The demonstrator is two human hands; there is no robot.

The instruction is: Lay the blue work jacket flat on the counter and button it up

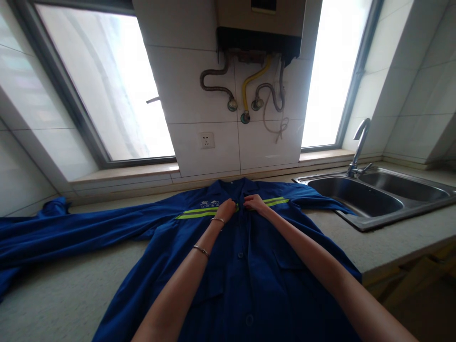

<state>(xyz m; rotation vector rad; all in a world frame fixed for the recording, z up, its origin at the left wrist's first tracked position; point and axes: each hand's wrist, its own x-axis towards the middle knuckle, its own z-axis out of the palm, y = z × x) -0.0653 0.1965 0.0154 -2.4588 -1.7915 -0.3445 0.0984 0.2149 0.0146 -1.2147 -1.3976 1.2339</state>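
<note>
Where both hands meet, left grip (225, 209) and right grip (253, 202) pinch jacket (249, 266) placket (chest height) — flat on counter (71, 294).

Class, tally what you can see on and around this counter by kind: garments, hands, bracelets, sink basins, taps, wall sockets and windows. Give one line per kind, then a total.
Jacket: 1
Hands: 2, left hand and right hand, both on the jacket's front
Bracelets: 2
Sink basins: 2
Tap: 1
Socket: 1
Windows: 2
Total: 11

Steel sink (377, 202), faucet (359, 142), wall socket (207, 140), perhaps a water heater (260, 28).
</note>
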